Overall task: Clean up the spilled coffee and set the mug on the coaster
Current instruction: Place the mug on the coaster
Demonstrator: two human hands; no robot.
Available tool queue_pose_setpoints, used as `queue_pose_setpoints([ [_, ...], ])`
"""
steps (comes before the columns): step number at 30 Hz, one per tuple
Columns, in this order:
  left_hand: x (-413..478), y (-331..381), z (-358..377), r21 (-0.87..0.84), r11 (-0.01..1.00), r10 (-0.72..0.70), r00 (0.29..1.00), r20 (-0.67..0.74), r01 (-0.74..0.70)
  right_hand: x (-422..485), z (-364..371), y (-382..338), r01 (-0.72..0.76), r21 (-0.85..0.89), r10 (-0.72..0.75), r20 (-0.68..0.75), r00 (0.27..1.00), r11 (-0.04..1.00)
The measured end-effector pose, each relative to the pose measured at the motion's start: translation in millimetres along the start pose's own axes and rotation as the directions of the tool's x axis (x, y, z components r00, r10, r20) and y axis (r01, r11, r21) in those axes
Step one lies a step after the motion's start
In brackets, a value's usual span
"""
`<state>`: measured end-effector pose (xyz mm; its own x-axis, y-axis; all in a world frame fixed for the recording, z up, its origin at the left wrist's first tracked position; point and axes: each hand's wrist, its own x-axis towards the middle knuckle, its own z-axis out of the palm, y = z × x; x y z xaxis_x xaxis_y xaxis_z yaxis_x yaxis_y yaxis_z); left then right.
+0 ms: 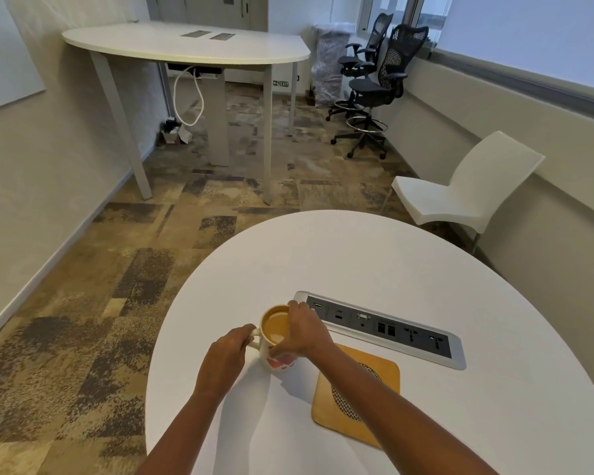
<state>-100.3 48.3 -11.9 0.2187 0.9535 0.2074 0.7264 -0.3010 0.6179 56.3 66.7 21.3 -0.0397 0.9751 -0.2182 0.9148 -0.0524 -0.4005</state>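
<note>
A white mug [277, 332] with a red pattern, full of light brown coffee, stands upright on the round white table [374, 258]. My left hand [225, 354] holds its handle on the left side. My right hand [304, 332] wraps around the mug's right side, thumb low on the wall and fingers at the far rim. A square wooden coaster [354, 389] with a woven round centre lies just right of the mug, partly under my right forearm. No spilled coffee shows on the table.
A grey socket panel [408, 329] is set into the table behind the mug and coaster. A white chair [460, 190] stands off the table's far right. Another white table [186, 42] and black office chairs [378, 80] are farther back.
</note>
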Motion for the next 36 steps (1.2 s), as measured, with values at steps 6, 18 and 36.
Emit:
queue_pose_setpoints([
  [6,-1,31,12,-0.037,0.998,0.055,0.998,0.032,-0.054,-30,-21,26,-0.059,-0.044,0.057,-0.038,0.998,0.997],
  [18,-7,86,45,-0.108,0.989,0.119,0.985,0.125,-0.105,-85,-47,74,-0.177,-0.047,0.171,-0.115,0.979,0.983],
  [36,-14,91,72,-0.203,0.978,0.07,0.986,0.154,-0.037,-105,-31,88,-0.301,0.032,0.303,-0.095,0.948,0.953],
])
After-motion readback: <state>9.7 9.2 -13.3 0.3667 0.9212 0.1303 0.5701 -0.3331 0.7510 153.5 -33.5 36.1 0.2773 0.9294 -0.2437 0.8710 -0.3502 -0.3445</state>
